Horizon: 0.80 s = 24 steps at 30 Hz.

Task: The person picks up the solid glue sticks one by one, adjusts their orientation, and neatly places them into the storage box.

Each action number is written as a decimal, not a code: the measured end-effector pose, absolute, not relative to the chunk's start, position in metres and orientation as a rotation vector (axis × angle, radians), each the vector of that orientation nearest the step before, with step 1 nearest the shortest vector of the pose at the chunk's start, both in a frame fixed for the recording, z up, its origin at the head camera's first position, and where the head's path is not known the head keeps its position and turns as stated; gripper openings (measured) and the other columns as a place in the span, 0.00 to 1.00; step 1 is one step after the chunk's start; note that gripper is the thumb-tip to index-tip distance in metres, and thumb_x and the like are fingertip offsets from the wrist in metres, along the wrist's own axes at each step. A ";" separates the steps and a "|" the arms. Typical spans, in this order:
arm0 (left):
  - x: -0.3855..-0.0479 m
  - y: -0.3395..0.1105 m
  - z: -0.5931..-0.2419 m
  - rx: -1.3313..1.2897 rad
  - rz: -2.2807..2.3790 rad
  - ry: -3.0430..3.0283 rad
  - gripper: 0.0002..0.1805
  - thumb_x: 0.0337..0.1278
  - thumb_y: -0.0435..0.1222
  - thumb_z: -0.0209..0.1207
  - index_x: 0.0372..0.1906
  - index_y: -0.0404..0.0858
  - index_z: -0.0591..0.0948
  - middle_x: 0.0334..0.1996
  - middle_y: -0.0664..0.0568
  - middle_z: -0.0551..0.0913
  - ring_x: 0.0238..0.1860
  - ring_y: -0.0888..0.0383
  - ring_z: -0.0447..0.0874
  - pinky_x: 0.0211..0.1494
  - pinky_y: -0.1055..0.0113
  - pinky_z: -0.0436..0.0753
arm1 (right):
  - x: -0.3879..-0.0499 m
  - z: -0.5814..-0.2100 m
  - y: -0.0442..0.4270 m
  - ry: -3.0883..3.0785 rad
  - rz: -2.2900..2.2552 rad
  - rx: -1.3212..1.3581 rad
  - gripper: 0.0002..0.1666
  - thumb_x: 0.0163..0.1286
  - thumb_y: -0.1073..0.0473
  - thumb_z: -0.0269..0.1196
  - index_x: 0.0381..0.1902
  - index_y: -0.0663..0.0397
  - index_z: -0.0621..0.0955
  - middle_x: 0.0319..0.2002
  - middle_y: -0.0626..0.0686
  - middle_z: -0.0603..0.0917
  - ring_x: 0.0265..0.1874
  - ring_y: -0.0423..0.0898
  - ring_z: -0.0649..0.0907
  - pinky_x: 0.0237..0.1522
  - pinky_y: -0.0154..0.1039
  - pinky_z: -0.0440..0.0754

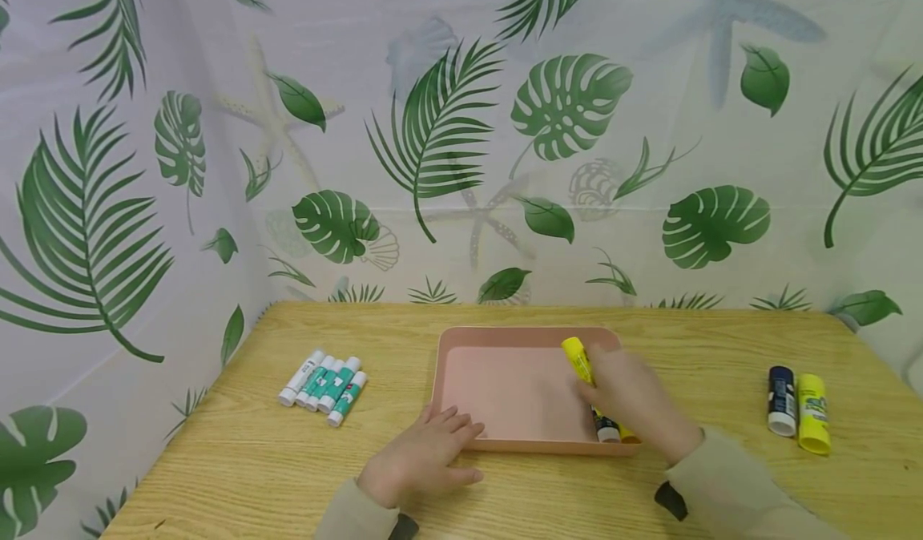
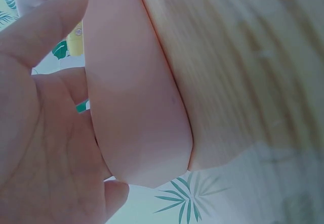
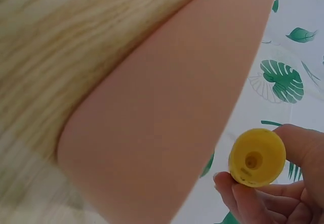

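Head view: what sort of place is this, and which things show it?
Probably an indoor tabletop work area: a wooden table stands before a leaf-print backdrop, with what look like glue sticks on it.
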<state>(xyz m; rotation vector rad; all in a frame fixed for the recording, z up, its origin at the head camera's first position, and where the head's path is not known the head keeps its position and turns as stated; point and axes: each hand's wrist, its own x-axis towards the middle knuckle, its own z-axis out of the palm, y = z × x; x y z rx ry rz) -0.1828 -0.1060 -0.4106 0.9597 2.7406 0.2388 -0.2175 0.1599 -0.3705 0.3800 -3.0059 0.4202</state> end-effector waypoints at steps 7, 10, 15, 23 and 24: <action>-0.182 -0.106 -0.409 0.955 0.243 2.742 0.33 0.56 0.56 0.48 0.63 0.44 0.64 0.62 0.48 0.63 0.65 0.51 0.52 0.64 0.50 0.48 | -0.219 -0.377 0.156 -3.008 0.457 0.395 0.17 0.54 0.57 0.65 0.34 0.64 0.73 0.21 0.51 0.72 0.17 0.43 0.71 0.20 0.36 0.73; -0.182 -0.106 -0.409 0.954 0.243 2.745 0.33 0.56 0.55 0.48 0.63 0.44 0.64 0.62 0.48 0.63 0.65 0.51 0.52 0.64 0.49 0.48 | -0.220 -0.380 0.155 -3.010 0.473 0.391 0.15 0.55 0.58 0.64 0.31 0.64 0.73 0.20 0.50 0.71 0.16 0.43 0.70 0.19 0.35 0.72; -0.181 -0.105 -0.407 0.948 0.224 2.749 0.33 0.56 0.55 0.48 0.63 0.44 0.64 0.62 0.48 0.62 0.65 0.51 0.52 0.64 0.49 0.47 | -0.222 -0.382 0.152 -3.066 0.526 0.382 0.13 0.53 0.61 0.64 0.30 0.63 0.72 0.20 0.51 0.70 0.17 0.43 0.70 0.18 0.34 0.71; -0.180 -0.105 -0.406 0.950 0.216 2.749 0.32 0.56 0.56 0.48 0.63 0.45 0.64 0.62 0.49 0.63 0.65 0.52 0.52 0.64 0.50 0.48 | -0.221 -0.384 0.149 -3.143 0.556 0.345 0.15 0.53 0.60 0.65 0.34 0.64 0.73 0.21 0.51 0.71 0.17 0.43 0.71 0.16 0.32 0.71; -0.180 -0.105 -0.405 0.950 0.217 2.750 0.32 0.56 0.56 0.48 0.63 0.45 0.64 0.62 0.49 0.63 0.65 0.52 0.52 0.64 0.50 0.48 | -0.221 -0.385 0.149 -3.146 0.554 0.351 0.15 0.53 0.60 0.64 0.34 0.64 0.73 0.21 0.51 0.71 0.16 0.43 0.71 0.16 0.32 0.71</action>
